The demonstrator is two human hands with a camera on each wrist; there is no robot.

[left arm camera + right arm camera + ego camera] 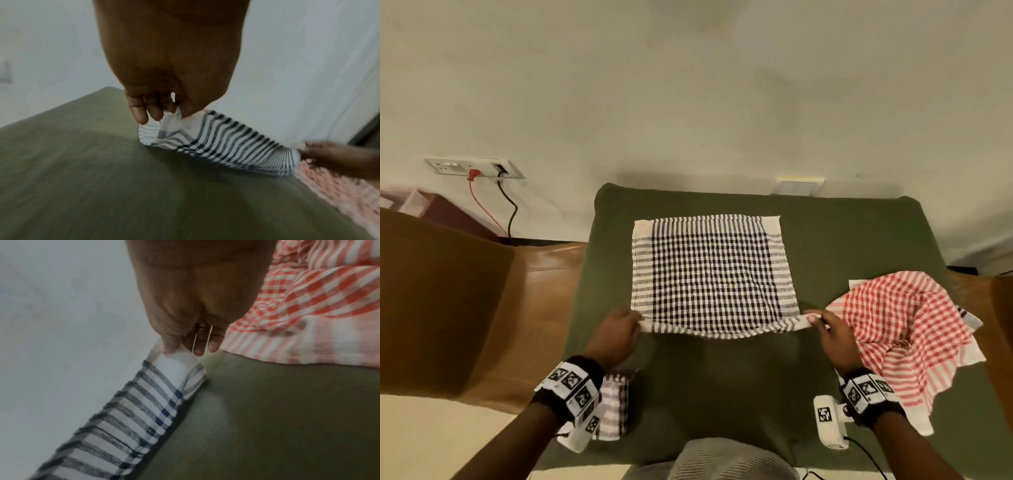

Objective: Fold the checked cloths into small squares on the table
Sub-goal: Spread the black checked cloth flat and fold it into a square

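A black-and-white checked cloth [710,270] lies spread on the green table cover [842,240], its near edge lifted off the surface. My left hand [619,330] pinches the near left corner [174,120]. My right hand [828,329] pinches the near right corner [174,356]. Between the two hands the raised edge sags slightly. A red-and-white checked cloth [904,329] lies crumpled at the right, just behind my right hand. A small folded checked cloth [614,407] sits near the front left, partly hidden by my left wrist.
A brown sofa [448,291] stands left of the table, and a wall socket [476,168] with red and black cables is behind it. A white device [828,423] with a cable lies at the table's front right. The wall [688,102] is close behind the table.
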